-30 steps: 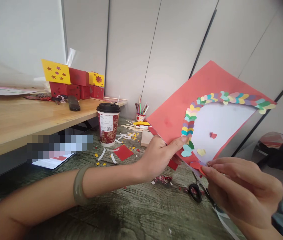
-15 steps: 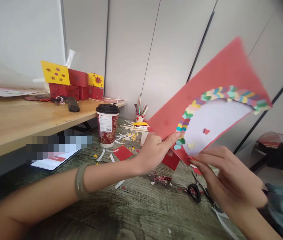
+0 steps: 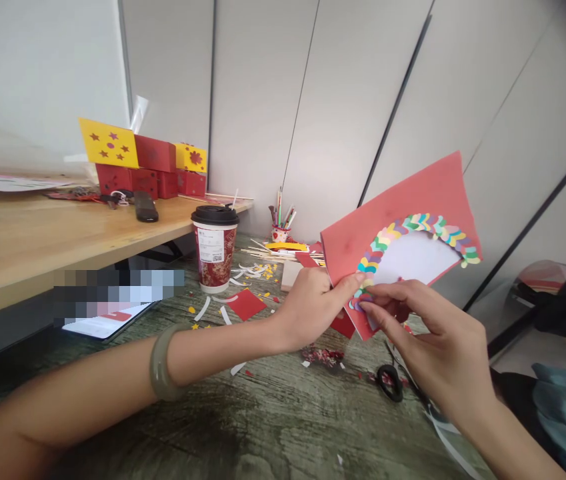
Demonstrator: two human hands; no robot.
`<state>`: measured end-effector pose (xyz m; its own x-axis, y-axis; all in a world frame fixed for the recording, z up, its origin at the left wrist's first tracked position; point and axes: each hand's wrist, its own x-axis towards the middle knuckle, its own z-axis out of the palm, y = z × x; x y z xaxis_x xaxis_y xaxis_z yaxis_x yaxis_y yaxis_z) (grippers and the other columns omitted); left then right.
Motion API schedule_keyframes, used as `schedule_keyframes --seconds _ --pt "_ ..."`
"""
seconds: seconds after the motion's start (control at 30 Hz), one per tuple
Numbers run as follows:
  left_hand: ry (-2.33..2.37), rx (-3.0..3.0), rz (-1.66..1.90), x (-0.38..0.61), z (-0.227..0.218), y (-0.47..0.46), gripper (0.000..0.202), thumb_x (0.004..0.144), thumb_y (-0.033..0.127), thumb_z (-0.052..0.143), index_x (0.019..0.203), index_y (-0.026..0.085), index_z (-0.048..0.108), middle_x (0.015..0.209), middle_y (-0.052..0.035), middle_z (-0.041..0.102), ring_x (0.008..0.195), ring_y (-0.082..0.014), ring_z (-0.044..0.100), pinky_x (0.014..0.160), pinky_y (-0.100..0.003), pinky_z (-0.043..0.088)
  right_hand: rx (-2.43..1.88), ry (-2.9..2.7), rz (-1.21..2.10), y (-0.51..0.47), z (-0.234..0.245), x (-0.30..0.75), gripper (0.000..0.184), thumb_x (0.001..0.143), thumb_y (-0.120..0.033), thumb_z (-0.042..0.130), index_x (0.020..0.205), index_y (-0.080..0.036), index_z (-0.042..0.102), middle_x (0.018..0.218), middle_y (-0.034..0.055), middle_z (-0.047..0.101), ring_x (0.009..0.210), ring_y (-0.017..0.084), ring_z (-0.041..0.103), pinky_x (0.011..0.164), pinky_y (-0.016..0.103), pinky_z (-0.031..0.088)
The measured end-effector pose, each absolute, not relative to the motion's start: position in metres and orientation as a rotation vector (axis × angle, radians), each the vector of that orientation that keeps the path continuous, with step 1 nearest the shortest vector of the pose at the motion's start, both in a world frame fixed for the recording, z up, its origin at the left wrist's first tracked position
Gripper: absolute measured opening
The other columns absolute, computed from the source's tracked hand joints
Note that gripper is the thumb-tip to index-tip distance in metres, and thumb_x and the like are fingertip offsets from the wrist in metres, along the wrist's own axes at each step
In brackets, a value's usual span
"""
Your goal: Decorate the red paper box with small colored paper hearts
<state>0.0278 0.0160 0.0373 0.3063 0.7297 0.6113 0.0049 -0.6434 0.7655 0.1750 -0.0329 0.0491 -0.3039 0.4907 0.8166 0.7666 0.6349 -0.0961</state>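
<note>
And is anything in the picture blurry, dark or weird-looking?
In the head view, the red card looks fairly clear; in the head view too, blocky squares hide part of the phone, whose screen glows; the head view's table has a dark patch low down, perhaps shadow; and the head view's top right corner goes black.

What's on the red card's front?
On the red card: an arc of multicoloured paper pieces edging a white area. The left hand and right hand cover parts near the lower end; whatever's beneath can't be seen.
</note>
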Motion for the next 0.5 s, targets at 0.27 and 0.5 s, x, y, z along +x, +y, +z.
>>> schedule_keyframes --seconds 0.27,0.5 --pt "0.686 1.894 1.391 0.0280 0.0370 0.0160 0.039 0.082 0.040 0.042 0.053 0.017 0.056 0.047 0.0012 0.048 0.060 -0.0106 0.051 0.055 -0.020 0.041 -1.027 -1.963 -0.174 -0.0321 0.0509 0.1747 0.017 0.075 -0.018 0.060 0.092 -0.021 0.062 0.070 -0.0018 0.055 0.060 0.008 0.051 0.055 0.024 0.042" --pt "0.662 1.944 1.384 0.0269 0.0393 0.0144 0.036 0.083 0.037 0.039 0.061 0.016 0.059 0.057 0.0006 0.054 0.067 -0.0105 0.053 0.062 -0.021 0.043 -1.031 -1.913 -0.097 -0.0316 0.0506 0.1738 0.012 0.075 -0.020 0.061 0.086 -0.025 0.062 0.070 -0.0036 0.056 0.059 0.007 0.050 0.053 0.023 0.042"
